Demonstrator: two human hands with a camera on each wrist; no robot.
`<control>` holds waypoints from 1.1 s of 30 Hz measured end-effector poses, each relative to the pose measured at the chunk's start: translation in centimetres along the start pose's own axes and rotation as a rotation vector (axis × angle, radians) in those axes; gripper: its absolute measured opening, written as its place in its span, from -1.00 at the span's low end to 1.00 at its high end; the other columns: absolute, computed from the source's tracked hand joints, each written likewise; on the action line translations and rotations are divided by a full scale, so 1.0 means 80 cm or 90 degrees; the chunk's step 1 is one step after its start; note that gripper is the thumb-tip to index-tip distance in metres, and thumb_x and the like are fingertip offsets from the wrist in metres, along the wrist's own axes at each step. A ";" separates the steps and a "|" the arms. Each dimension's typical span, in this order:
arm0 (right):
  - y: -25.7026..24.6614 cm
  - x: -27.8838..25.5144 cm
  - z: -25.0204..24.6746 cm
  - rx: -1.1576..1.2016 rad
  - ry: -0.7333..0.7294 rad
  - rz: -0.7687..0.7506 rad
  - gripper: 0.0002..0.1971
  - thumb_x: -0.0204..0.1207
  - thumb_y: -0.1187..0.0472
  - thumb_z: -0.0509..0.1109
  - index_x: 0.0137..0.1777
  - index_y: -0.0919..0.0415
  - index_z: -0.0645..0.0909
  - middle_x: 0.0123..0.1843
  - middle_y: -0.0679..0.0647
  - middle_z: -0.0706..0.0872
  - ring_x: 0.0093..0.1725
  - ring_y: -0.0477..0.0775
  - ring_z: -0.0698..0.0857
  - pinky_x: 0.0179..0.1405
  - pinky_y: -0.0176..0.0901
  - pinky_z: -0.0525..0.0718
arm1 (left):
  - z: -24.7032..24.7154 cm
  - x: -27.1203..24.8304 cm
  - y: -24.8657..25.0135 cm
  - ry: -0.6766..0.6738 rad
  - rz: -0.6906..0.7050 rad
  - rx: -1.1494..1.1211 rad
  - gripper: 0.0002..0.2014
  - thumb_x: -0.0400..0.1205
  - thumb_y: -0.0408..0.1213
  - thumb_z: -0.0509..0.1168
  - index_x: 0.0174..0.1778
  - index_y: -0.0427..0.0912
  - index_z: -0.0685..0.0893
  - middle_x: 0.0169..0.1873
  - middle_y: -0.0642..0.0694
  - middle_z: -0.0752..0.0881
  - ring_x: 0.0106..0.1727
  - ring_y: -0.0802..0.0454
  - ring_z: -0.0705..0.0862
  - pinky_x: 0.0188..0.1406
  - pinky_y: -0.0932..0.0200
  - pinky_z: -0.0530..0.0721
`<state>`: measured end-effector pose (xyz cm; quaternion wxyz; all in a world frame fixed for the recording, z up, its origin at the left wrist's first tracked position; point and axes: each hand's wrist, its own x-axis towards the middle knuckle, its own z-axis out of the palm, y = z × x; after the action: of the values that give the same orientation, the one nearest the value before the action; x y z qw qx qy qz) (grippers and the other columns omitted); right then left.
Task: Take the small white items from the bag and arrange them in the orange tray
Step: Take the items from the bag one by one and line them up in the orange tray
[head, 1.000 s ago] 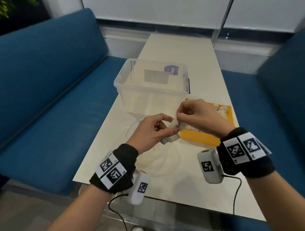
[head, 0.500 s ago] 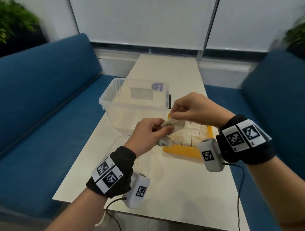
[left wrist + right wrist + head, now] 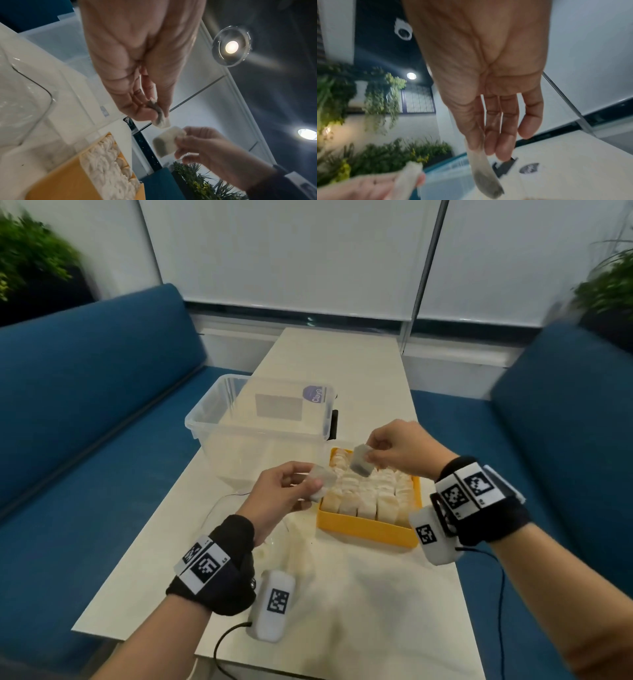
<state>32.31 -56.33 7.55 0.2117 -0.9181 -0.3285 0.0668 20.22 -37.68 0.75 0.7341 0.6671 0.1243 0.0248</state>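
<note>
My left hand [image 3: 291, 491] pinches a small white sachet [image 3: 322, 481] just left of the orange tray [image 3: 366, 529]. Over the tray's far end my right hand [image 3: 394, 451] pinches a second white sachet [image 3: 361, 462] with a dark patch, hanging from thumb and forefinger. Rows of white sachets [image 3: 373, 491] fill the tray. In the left wrist view the two sachets [image 3: 161, 120] [image 3: 167, 140] hang a short gap apart above the tray [image 3: 65, 182]. The right wrist view shows the hanging sachet [image 3: 485, 174]. A clear plastic bag [image 3: 274, 546] lies flat under my left wrist.
A clear plastic storage bin [image 3: 260, 429] stands on the white table [image 3: 342, 357] behind the tray. Blue sofas [image 3: 85, 422] flank the table on both sides. Cables [image 3: 500, 594] trail from my wrist cameras over the near table edge.
The two hands, together on one joined piece a second ago, have pulled apart, each now holding its own sachet. Both hands have risen and the head view has tilted up.
</note>
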 end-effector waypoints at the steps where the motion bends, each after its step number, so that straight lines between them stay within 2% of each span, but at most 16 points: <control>1: 0.009 0.004 0.012 -0.018 -0.020 0.013 -0.85 0.55 0.22 0.36 -0.01 0.26 0.71 -0.21 0.11 0.78 -0.31 -0.05 0.64 -0.39 -0.45 0.45 | -0.001 0.000 -0.002 0.009 -0.002 -0.003 -0.77 0.57 -0.38 0.43 0.15 -0.20 0.70 -0.15 -0.11 0.78 -0.24 0.11 0.74 -0.25 0.30 0.68; 4: 0.038 0.015 0.049 -0.062 -0.108 0.078 -0.82 0.54 0.23 0.33 0.06 0.25 0.69 -0.32 0.01 0.71 -0.37 -0.12 0.61 -0.36 -0.34 0.55 | -0.004 -0.002 -0.006 0.027 -0.013 -0.005 -0.80 0.57 -0.42 0.42 0.10 -0.17 0.70 -0.13 -0.10 0.77 -0.23 0.10 0.74 -0.26 0.31 0.70; 6: 0.051 0.021 0.069 -0.108 -0.167 0.113 -0.79 0.55 0.25 0.31 0.13 0.22 0.67 -0.32 0.00 0.70 -0.27 -0.07 0.61 -0.31 -0.24 0.59 | -0.007 -0.004 -0.008 0.032 -0.017 -0.003 -0.78 0.57 -0.42 0.43 0.12 -0.18 0.70 -0.11 -0.12 0.76 -0.23 0.09 0.74 -0.27 0.32 0.70; 9: 0.063 0.026 0.094 -0.137 -0.242 0.142 -0.72 0.57 0.36 0.28 0.26 0.32 0.62 0.01 0.25 0.77 -0.15 0.07 0.58 -0.37 -0.32 0.52 | -0.012 -0.005 -0.011 0.040 -0.020 0.005 -0.76 0.57 -0.42 0.43 0.14 -0.19 0.70 -0.08 -0.13 0.76 -0.22 0.09 0.74 -0.26 0.31 0.69; 11: 0.067 0.030 0.106 -0.147 -0.263 0.155 -0.70 0.58 0.41 0.26 0.29 0.36 0.59 0.14 0.30 0.74 -0.14 0.13 0.64 -0.38 -0.28 0.54 | -0.013 -0.005 -0.013 0.044 -0.023 0.008 -0.76 0.57 -0.42 0.43 0.16 -0.20 0.70 -0.07 -0.13 0.76 -0.21 0.09 0.73 -0.25 0.30 0.69; 12: 0.069 0.031 0.110 -0.153 -0.263 0.157 -0.70 0.59 0.42 0.25 0.30 0.37 0.59 0.18 0.30 0.72 -0.07 0.17 0.67 -0.30 -0.22 0.59 | -0.013 -0.006 -0.014 0.042 -0.025 0.007 -0.76 0.57 -0.42 0.43 0.16 -0.21 0.70 -0.07 -0.13 0.76 -0.21 0.09 0.73 -0.24 0.29 0.70; 15: 0.074 0.035 0.117 -0.157 -0.236 0.157 -0.71 0.59 0.43 0.25 0.28 0.36 0.60 0.25 0.29 0.68 0.19 0.25 0.68 0.04 -0.12 0.62 | -0.007 -0.011 -0.018 0.028 -0.033 0.010 -0.77 0.56 -0.43 0.44 0.13 -0.20 0.71 -0.10 -0.10 0.78 -0.18 0.06 0.74 -0.20 0.27 0.71; 17: 0.075 0.035 0.114 -0.137 -0.215 0.157 -0.73 0.59 0.42 0.27 0.26 0.34 0.60 0.25 0.28 0.67 0.19 0.24 0.68 -0.07 -0.18 0.61 | -0.001 -0.014 -0.021 0.010 -0.036 0.015 -0.75 0.55 -0.45 0.45 0.14 -0.18 0.71 -0.05 -0.11 0.79 -0.11 0.02 0.75 -0.15 0.26 0.72; 18: 0.076 0.034 0.110 -0.120 -0.199 0.159 -0.74 0.59 0.41 0.28 0.25 0.32 0.60 0.25 0.27 0.65 0.16 0.24 0.69 -0.14 -0.21 0.59 | 0.002 -0.015 -0.023 0.004 -0.036 0.018 -0.72 0.54 -0.46 0.45 0.16 -0.18 0.71 -0.01 -0.14 0.79 -0.08 0.01 0.76 -0.15 0.26 0.72; 20: 0.071 0.030 0.096 -0.070 -0.137 0.144 -0.78 0.60 0.36 0.28 0.21 0.27 0.60 0.24 0.21 0.63 0.11 0.22 0.69 -0.15 -0.23 0.55 | 0.007 -0.013 -0.023 0.001 -0.032 0.018 -0.66 0.53 -0.49 0.46 0.21 -0.20 0.68 0.04 -0.19 0.78 -0.08 0.02 0.77 -0.17 0.30 0.71; 23: 0.048 0.012 0.068 0.097 -0.033 0.092 -0.83 0.64 0.15 0.28 0.07 0.18 0.67 -0.04 0.07 0.76 -0.19 0.07 0.78 -0.29 -0.32 0.54 | 0.014 -0.006 -0.023 -0.001 -0.030 0.009 -0.63 0.51 -0.52 0.47 0.23 -0.22 0.66 0.05 -0.24 0.79 -0.05 0.02 0.79 -0.14 0.30 0.71; 25: 0.025 -0.004 0.051 0.212 -0.029 0.054 -0.74 0.62 -0.02 0.28 0.03 0.13 0.70 -0.12 0.01 0.79 -0.28 -0.03 0.79 -0.31 -0.33 0.53 | 0.019 -0.001 -0.022 -0.002 -0.029 0.009 -0.63 0.50 -0.50 0.48 0.22 -0.23 0.66 0.01 -0.21 0.81 -0.08 0.03 0.78 -0.13 0.28 0.71; 27: 0.009 -0.016 0.041 0.243 -0.060 0.019 -0.68 0.54 -0.13 0.33 0.10 0.06 0.71 -0.12 -0.05 0.80 -0.31 -0.12 0.76 -0.30 -0.29 0.58 | 0.025 0.003 -0.021 -0.003 -0.033 0.010 -0.63 0.50 -0.46 0.50 0.22 -0.22 0.67 -0.07 -0.15 0.82 -0.14 0.09 0.76 -0.15 0.26 0.69; 28: 0.004 -0.020 0.039 0.234 -0.062 0.003 -0.68 0.50 -0.13 0.39 0.11 0.04 0.71 -0.13 -0.06 0.81 -0.33 -0.14 0.75 -0.27 -0.24 0.64 | 0.028 0.005 -0.021 -0.007 -0.035 0.015 -0.64 0.50 -0.43 0.51 0.21 -0.20 0.68 -0.08 -0.13 0.82 -0.14 0.09 0.75 -0.16 0.24 0.68; 30: 0.004 -0.021 0.036 0.235 -0.027 -0.016 -0.78 0.46 0.04 0.49 0.04 0.11 0.74 -0.20 0.01 0.81 -0.36 -0.11 0.70 -0.19 -0.13 0.71 | 0.033 0.008 -0.019 -0.020 -0.036 0.030 -0.64 0.49 -0.40 0.52 0.20 -0.16 0.69 -0.06 -0.13 0.82 -0.11 0.07 0.74 -0.17 0.21 0.64; 33: 0.011 -0.021 0.026 0.262 0.012 -0.016 -0.91 0.45 0.24 0.50 -0.08 0.21 0.76 -0.29 0.06 0.77 -0.37 -0.08 0.66 -0.27 -0.23 0.64 | 0.038 0.009 -0.017 -0.038 -0.033 0.055 -0.64 0.48 -0.44 0.51 0.19 -0.17 0.69 -0.06 -0.12 0.79 -0.18 0.09 0.68 -0.22 0.27 0.61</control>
<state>30.97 -57.32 5.25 0.3989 -0.8516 -0.3177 0.1214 21.39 -40.60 -0.48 0.7084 0.6952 0.1205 -0.0192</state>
